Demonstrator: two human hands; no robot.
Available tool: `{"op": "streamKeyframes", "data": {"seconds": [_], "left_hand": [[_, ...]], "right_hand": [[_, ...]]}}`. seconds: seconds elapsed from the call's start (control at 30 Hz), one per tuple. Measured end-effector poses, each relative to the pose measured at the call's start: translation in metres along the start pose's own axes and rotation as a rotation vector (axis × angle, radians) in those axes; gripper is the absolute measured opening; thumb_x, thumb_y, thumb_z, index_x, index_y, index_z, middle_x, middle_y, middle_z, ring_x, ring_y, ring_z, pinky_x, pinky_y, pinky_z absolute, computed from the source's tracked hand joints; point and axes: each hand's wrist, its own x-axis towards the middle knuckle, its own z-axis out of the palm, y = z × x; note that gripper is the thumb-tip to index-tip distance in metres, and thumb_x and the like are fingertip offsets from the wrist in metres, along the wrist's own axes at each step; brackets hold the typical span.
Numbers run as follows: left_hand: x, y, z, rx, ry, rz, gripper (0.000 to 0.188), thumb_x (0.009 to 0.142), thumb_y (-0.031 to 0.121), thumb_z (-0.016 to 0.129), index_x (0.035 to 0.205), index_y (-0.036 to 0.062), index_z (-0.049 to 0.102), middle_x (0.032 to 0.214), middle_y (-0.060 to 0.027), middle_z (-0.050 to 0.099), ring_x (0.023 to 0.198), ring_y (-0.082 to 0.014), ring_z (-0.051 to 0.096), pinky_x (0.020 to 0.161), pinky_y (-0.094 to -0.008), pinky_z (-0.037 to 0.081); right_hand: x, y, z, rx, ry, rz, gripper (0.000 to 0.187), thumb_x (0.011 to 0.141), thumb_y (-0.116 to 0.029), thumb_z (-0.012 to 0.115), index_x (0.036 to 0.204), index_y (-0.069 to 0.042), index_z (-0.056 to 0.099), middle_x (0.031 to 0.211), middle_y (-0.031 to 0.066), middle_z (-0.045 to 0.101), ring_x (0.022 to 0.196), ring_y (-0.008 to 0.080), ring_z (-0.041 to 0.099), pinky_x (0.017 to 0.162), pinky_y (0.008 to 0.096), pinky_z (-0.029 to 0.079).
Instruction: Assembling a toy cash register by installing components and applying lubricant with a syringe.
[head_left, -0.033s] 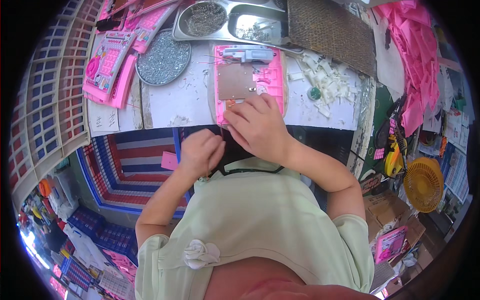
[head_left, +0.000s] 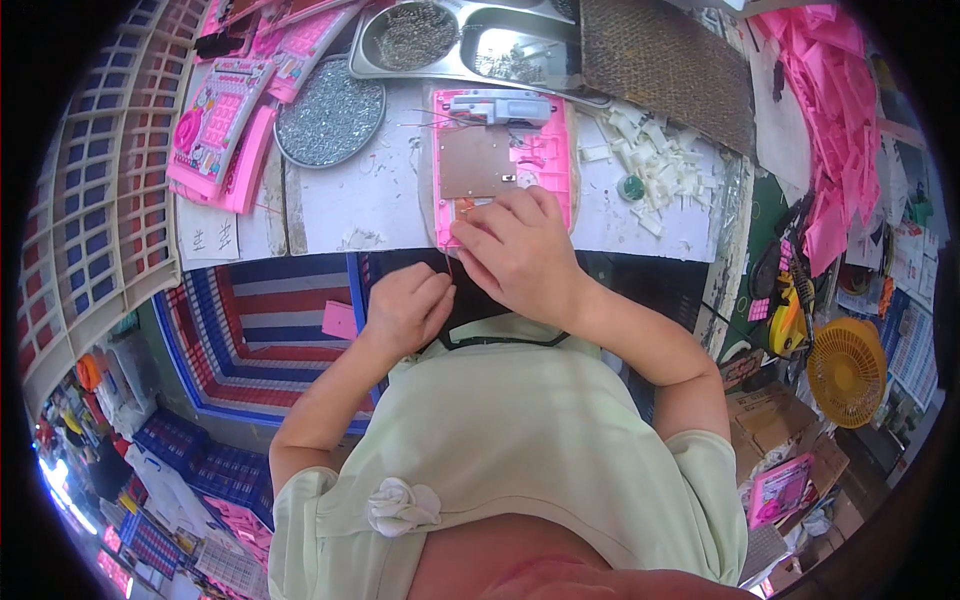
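A pink plastic toy casing [head_left: 558,190] lies open side up on the bench in front of me. Inside it sit a brown circuit board [head_left: 475,165], a grey box-shaped part [head_left: 505,108] near the far end and some thin wires. My right hand [head_left: 530,255] bends over the casing's near left corner, fingers curled at its edge and thumb below; the fingertips partly hide what they grip. Just off the near edge, my left hand [head_left: 408,308] is closed in a pinch on a thin reddish wire [head_left: 448,262] that runs up to the casing.
Left of the casing stand a round tray of small screws [head_left: 330,115] and stacked pink toy shells [head_left: 220,130]. A metal tray [head_left: 470,70] with small metal parts is behind. Loose white plastic pieces [head_left: 655,170] lie right. A blue-framed striped crate [head_left: 280,330] sits below the bench.
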Motion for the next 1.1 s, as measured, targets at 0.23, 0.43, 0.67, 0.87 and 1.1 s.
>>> {"op": "streamKeyframes", "data": {"seconds": [0.23, 0.43, 0.67, 0.87, 1.1], "left_hand": [[0.012, 0.005, -0.043, 0.087, -0.368, 0.008, 0.016, 0.081, 0.011, 0.071, 0.094, 0.0066, 0.064, 0.082, -0.0090, 0.057, 0.073, -0.0295, 0.061, 0.065, -0.0411, 0.049], [0.059, 0.005, -0.076, -0.239, -0.455, -0.156, 0.022, 0.079, 0.014, 0.075, 0.097, 0.0069, 0.064, 0.087, -0.0097, 0.060, 0.080, -0.0312, 0.062, 0.069, -0.0413, 0.049], [0.062, -0.030, -0.033, -0.101, -0.137, 0.144, 0.022, 0.077, 0.008, 0.079, 0.096, 0.0067, 0.068, 0.087, -0.0089, 0.058, 0.074, -0.0272, 0.062, 0.062, -0.0375, 0.051], [0.070, -0.028, -0.035, -0.092, -0.118, 0.181, 0.025, 0.073, 0.005, 0.081, 0.095, 0.0066, 0.070, 0.092, -0.0099, 0.059, 0.077, -0.0271, 0.062, 0.066, -0.0363, 0.052], [0.066, -0.026, -0.034, -0.110, -0.140, 0.155, 0.019, 0.074, 0.005, 0.078, 0.089, 0.0050, 0.067, 0.088, -0.0101, 0.058, 0.078, -0.0286, 0.059, 0.065, -0.0391, 0.049]], "right_hand": [[0.009, -0.011, 0.002, -0.030, 0.004, 0.058, 0.031, 0.069, -0.023, 0.082, 0.092, -0.012, 0.064, 0.097, 0.0024, 0.060, 0.094, 0.0232, 0.055, 0.086, 0.0453, 0.037], [0.006, -0.007, 0.011, -0.058, 0.021, 0.023, 0.029, 0.069, -0.022, 0.080, 0.092, -0.012, 0.064, 0.098, 0.0037, 0.061, 0.091, 0.0249, 0.055, 0.086, 0.0453, 0.038], [-0.030, 0.034, -0.044, 0.053, 0.138, 0.071, 0.030, 0.071, -0.014, 0.082, 0.098, -0.010, 0.069, 0.107, 0.0058, 0.063, 0.094, 0.0273, 0.057, 0.082, 0.0404, 0.046], [-0.050, 0.064, -0.030, 0.174, 0.183, 0.098, 0.032, 0.070, -0.015, 0.083, 0.096, -0.008, 0.067, 0.108, 0.0101, 0.062, 0.097, 0.0318, 0.057, 0.082, 0.0418, 0.049], [-0.055, 0.059, -0.028, 0.197, 0.187, 0.094, 0.029, 0.068, -0.015, 0.085, 0.091, -0.008, 0.068, 0.113, 0.0129, 0.060, 0.100, 0.0329, 0.057, 0.083, 0.0420, 0.048]]}}
